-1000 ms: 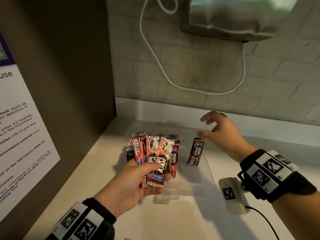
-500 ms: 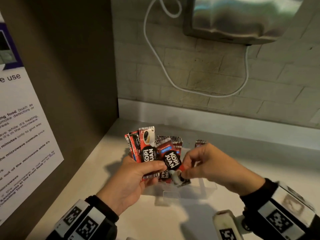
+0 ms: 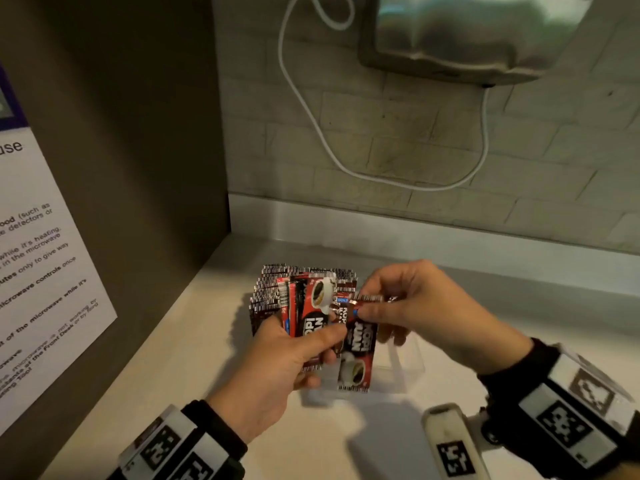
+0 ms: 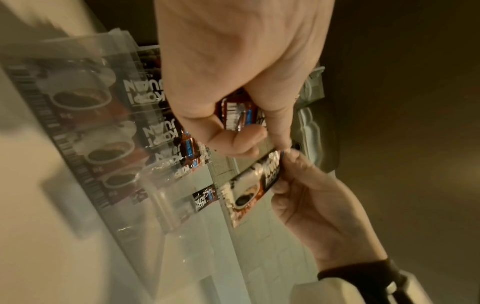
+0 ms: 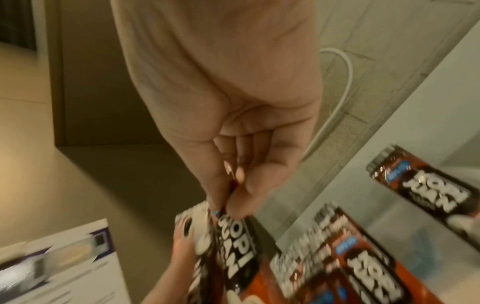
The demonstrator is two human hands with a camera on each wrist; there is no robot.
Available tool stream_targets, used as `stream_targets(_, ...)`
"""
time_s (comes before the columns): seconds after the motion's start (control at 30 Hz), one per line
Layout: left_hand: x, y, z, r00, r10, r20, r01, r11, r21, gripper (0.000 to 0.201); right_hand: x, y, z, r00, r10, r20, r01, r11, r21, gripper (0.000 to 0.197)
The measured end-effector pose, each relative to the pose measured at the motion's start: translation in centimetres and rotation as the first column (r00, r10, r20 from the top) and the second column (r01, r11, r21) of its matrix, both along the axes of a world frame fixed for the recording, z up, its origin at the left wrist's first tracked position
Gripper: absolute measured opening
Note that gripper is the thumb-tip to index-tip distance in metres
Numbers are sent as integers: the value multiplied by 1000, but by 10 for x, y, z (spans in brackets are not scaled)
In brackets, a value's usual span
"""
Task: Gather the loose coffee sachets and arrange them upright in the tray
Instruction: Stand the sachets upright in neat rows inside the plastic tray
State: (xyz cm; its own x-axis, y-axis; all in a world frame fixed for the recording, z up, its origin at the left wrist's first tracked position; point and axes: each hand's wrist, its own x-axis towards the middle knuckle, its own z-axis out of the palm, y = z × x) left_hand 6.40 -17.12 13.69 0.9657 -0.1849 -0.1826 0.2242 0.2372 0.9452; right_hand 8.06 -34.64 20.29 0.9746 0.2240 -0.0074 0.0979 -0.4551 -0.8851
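Note:
My left hand (image 3: 294, 355) grips a small fan of red-and-black coffee sachets (image 3: 310, 311) above the clear plastic tray (image 3: 408, 365). My right hand (image 3: 367, 311) pinches the top edge of one sachet (image 3: 360, 355), which hangs upside down between both hands. In the left wrist view the left hand (image 4: 233, 127) is curled round its sachets (image 4: 236, 113) and the right hand (image 4: 291, 162) holds the single sachet (image 4: 249, 189). Several sachets (image 3: 273, 285) stand upright in the tray's left part. In the right wrist view the right hand's fingertips (image 5: 233, 205) pinch the sachet (image 5: 236, 244).
The tray sits on a pale counter (image 3: 173, 358) in a corner. A brown cabinet side with a printed notice (image 3: 38, 271) stands on the left. Behind is a tiled wall (image 3: 519, 161) with a metal appliance (image 3: 467, 32) and a white cable (image 3: 311, 116).
My right hand came back from the tray's right side to the left hand's bundle and pinched one sachet; that sachet now hangs lower, drawn out of the fan.

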Motion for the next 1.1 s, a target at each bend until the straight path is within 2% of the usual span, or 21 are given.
stream_targets(0.13, 4, 15, 7, 995, 51, -81, -62, 988, -140, 41, 27, -34, 11, 975, -208, 74, 200, 975, 96, 10)
stream_targets(0.27, 11, 25, 7, 983, 111, -148, -136, 977, -166, 40, 52, -65, -3, 946, -311, 86, 315, 948, -33, 7)
stream_targets(0.37, 13, 29, 8, 971, 121, -204, -157, 973, -171, 20, 62, -71, -23, 950, -307, 54, 312, 936, -165, 5)
stream_targets(0.5, 16, 37, 12, 965, 151, -216, -196, 960, -201, 20, 71, -69, -38, 951, -288, 110, 308, 911, -274, 7)
stream_targets(0.63, 17, 42, 14, 969, 152, -197, -190, 963, -192, 24, 77, -68, -45, 957, -225, 181, 277, 896, -346, 17)
stream_targets(0.8, 13, 45, 14, 970, 132, -202, -171, 967, -190, 23, 78, -67, -49, 964, -181, 193, 244, 890, -386, 18)
stream_targets(1.1, 10, 42, 13, 972, 121, -201, -157, 972, -173, 20, 79, -69, -51, 956, -194, 220, 269, 879, -395, 13)
